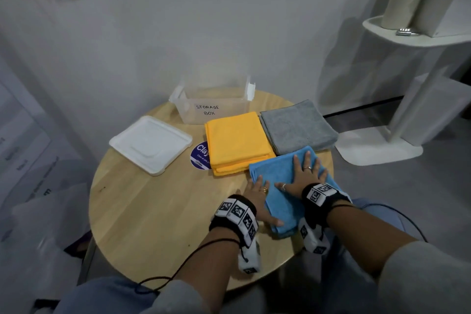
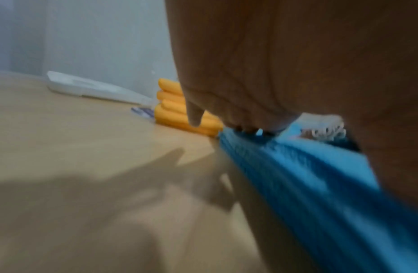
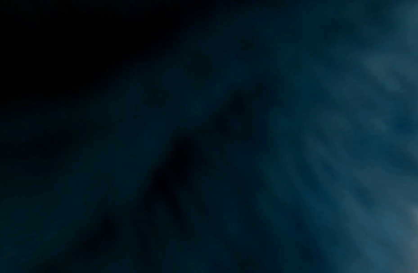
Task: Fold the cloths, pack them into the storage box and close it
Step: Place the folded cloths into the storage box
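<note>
both hands lie flat on the blue cloth (image 1: 285, 186) in the head view, near the front right edge of the round wooden bench (image 1: 153, 211). the right hand (image 1: 302, 176) is spread wide with straight fingers pressing the top of the cloth, palm down; the left hand (image 1: 257, 201) rests at the cloth's left edge, fingers straight, thumb reaching across onto the blue fabric. neither hand pinches or grips anything. the blue cloth looks folded into layers and is, i judge, being smoothed flat as the last fold. the yellow cloth (image 1: 237, 141) sits already folded just behind it, and the grey cloth (image 1: 297, 126) lies folded beside that, its near corner tucked under the blue one. the storage box (image 1: 211, 107) stands open at the back of the bench and looks empty; its lid (image 1: 150, 144) lies flat to the left, apart from it. so folding seems nearly done, while packing and closing are not yet begun

left wrist view: blurred, but the palm of the left hand (image 2: 285, 64) fills the upper right, a straight finger pointing down above the blue cloth (image 2: 308, 175), with the stacked folds of the yellow cloth (image 2: 172, 109) and the lid (image 2: 90, 88) beyond on the bench (image 2: 74, 166)

right wrist view: dark and smeared blue, which fits a wrist lying on the cloth; nothing more can be told
</note>
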Action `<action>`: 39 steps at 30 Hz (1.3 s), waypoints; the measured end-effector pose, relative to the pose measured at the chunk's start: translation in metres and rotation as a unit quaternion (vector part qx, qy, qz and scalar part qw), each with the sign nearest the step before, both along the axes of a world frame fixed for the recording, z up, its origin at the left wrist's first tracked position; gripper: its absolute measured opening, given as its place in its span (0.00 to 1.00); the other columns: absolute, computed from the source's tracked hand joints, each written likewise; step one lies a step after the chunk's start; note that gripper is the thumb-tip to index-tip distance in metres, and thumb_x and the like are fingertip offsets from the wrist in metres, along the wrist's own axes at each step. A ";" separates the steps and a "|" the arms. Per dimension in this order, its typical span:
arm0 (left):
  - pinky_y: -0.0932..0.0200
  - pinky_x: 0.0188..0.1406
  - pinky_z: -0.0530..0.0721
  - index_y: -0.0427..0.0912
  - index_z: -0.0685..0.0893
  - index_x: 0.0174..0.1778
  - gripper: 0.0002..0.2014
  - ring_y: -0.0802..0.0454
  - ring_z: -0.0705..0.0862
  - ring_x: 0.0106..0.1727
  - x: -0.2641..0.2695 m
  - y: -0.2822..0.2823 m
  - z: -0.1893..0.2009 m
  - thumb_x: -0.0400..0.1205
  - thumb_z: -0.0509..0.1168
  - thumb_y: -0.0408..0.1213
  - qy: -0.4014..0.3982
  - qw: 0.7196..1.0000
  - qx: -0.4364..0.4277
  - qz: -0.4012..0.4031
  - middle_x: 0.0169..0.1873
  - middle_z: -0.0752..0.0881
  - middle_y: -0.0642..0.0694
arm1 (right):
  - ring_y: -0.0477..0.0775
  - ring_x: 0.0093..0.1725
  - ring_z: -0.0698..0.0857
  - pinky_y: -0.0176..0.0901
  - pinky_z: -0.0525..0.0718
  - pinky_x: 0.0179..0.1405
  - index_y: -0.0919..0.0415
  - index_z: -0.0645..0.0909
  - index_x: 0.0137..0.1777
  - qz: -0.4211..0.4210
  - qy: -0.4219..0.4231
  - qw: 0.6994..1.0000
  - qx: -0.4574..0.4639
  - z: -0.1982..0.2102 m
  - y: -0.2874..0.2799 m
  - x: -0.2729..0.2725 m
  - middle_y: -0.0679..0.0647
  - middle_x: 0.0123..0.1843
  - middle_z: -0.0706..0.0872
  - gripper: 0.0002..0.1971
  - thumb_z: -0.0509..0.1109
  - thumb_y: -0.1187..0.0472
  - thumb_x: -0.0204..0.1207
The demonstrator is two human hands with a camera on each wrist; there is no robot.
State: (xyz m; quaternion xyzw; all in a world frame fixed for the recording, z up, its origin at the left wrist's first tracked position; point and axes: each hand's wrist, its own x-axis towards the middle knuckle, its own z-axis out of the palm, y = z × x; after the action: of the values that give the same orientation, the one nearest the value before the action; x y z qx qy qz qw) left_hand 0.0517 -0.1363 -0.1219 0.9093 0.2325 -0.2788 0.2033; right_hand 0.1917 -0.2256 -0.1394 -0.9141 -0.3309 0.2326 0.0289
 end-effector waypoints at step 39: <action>0.51 0.52 0.72 0.45 0.70 0.43 0.11 0.42 0.84 0.52 0.058 0.276 0.126 0.78 0.55 0.21 -0.269 0.866 0.388 0.165 0.42 0.89 0.46 | 0.66 0.79 0.25 0.80 0.32 0.70 0.35 0.31 0.79 0.164 0.041 0.985 -0.030 -0.020 0.188 0.019 0.47 0.81 0.25 0.39 0.43 0.25 0.72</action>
State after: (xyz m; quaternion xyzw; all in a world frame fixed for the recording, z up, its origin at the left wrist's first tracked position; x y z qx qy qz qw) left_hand 0.1096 0.1400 0.0046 0.9030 0.4046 0.1271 -0.0685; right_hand 0.2109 -0.0379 -0.1593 -0.8376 -0.4674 0.2816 -0.0231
